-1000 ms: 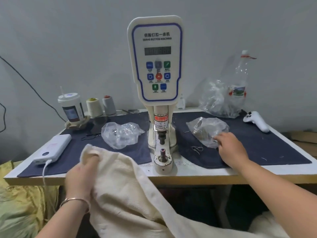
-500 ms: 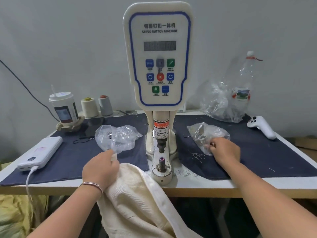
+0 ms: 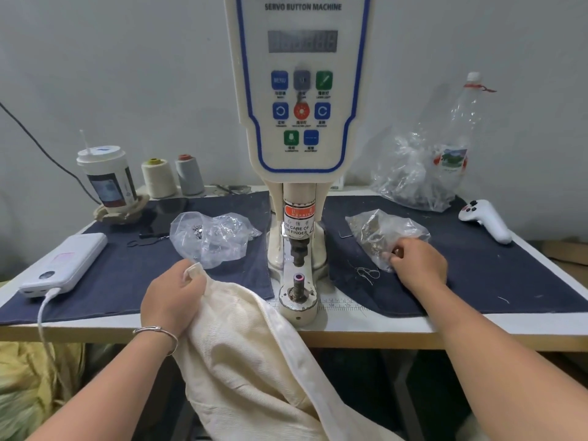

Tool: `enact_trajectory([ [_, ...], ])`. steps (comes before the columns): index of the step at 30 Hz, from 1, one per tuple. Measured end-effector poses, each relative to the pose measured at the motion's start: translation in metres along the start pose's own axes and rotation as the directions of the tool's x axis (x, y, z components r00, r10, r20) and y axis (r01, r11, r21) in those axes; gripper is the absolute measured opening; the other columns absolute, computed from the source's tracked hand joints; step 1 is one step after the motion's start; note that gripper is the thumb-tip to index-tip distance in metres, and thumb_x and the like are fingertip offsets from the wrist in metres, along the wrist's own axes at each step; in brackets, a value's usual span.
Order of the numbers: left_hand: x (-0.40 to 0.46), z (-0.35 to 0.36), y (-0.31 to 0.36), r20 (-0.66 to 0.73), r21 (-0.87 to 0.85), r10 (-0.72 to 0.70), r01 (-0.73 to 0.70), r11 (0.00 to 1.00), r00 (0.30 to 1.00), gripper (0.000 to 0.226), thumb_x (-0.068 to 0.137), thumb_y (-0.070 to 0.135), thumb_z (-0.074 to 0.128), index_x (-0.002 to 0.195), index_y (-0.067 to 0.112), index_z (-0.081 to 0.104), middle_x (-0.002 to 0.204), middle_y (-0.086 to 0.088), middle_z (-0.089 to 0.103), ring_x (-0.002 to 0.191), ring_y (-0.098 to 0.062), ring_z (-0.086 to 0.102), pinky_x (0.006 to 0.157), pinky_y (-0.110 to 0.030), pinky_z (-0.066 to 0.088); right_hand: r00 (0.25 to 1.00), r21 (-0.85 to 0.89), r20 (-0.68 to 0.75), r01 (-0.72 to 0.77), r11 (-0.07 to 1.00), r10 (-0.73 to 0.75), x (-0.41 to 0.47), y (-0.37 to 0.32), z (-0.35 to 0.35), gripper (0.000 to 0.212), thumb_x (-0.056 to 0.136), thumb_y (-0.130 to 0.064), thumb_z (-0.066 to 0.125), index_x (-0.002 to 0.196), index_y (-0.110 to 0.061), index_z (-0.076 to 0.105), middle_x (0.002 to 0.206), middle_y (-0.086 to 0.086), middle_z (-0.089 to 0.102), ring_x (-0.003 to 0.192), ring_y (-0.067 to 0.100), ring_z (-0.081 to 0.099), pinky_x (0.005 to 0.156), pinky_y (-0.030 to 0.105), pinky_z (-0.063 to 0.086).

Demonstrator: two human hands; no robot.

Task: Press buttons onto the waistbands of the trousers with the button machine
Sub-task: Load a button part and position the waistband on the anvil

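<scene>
My left hand (image 3: 173,299) grips the top edge of the cream trousers (image 3: 251,361), fingers curled round the folded band, holding it up on the near left of the machine (image 3: 299,154). The cloth drapes off the near table (image 3: 366,326) edge and hangs down toward me; it lies just beside the machine's base but is not yet over the lower die (image 3: 298,283).

My right hand (image 3: 418,265) is at the right bag (image 3: 383,238), fingers curled in at the plastic. They look to be pinching at the bag or a part inside it, but I cannot tell whether a button is actually between the fingertips.

The step, as I judge it, is fetching a button part before loading the die. To do it well, I want one piece only, picked cleanly clear of the plastic so the bag does not drag along. Then I seat it square on the die post, with fingers out from under the upper punch (image 3: 298,249), as the warning label says.

The left bag (image 3: 211,238) sits on the far side of my left hand, probably holding the mating part.

Meanwhile the left hand should keep the band flat and untwisted, ready to slide right over the die.
</scene>
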State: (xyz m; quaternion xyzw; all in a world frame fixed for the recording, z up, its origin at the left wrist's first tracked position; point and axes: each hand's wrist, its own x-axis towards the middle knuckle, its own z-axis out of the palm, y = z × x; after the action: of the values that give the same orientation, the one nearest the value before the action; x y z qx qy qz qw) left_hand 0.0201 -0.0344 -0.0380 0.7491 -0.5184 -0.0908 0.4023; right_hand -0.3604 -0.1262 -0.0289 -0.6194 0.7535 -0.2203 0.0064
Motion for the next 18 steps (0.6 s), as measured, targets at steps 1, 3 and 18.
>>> enact_trajectory([
  [1, 0.0000, -0.0003, -0.0001, -0.001, -0.002, -0.004, 0.004, 1.000, 1.000, 0.021, 0.088, 0.016, 0.048, 0.068, 0.010, 0.046, 0.063, -0.008, 0.051, 0.061, -0.024, 0.043, 0.055, -0.034, 0.032, 1.000, 0.000, 0.001, 0.000, 1.000, 0.000, -0.0003, -0.0003, -0.0001, 0.011, 0.089, -0.038, 0.062, 0.089, -0.028, 0.068, 0.094, 0.002, 0.069, 0.093, 0.027, 0.062, 0.066, 0.028, 0.036],
  [3, -0.0019, -0.0016, 0.0005, 0.000, -0.010, -0.002, 0.002, 1.000, 1.000, 0.020, 0.085, 0.020, 0.047, 0.067, 0.012, 0.045, 0.061, -0.006, 0.050, 0.060, -0.023, 0.043, 0.055, -0.034, 0.032, 1.000, 0.003, -0.002, -0.004, 1.000, 0.004, -0.0014, -0.0010, -0.0009, 0.009, 0.089, -0.036, 0.061, 0.086, -0.029, 0.067, 0.094, 0.002, 0.069, 0.093, 0.027, 0.062, 0.065, 0.027, 0.036],
  [18, -0.0025, -0.0020, 0.0026, -0.012, -0.018, -0.012, 0.012, 1.000, 1.000, 0.020, 0.085, 0.018, 0.050, 0.065, 0.015, 0.050, 0.059, -0.003, 0.052, 0.061, -0.023, 0.047, 0.054, -0.031, 0.033, 1.000, 0.029, -0.016, 0.000, 1.000, 0.001, -0.0059, -0.0021, -0.0056, 0.018, 0.086, -0.021, 0.059, 0.081, -0.021, 0.076, 0.085, 0.000, 0.071, 0.077, 0.024, 0.060, 0.056, 0.025, 0.039],
])
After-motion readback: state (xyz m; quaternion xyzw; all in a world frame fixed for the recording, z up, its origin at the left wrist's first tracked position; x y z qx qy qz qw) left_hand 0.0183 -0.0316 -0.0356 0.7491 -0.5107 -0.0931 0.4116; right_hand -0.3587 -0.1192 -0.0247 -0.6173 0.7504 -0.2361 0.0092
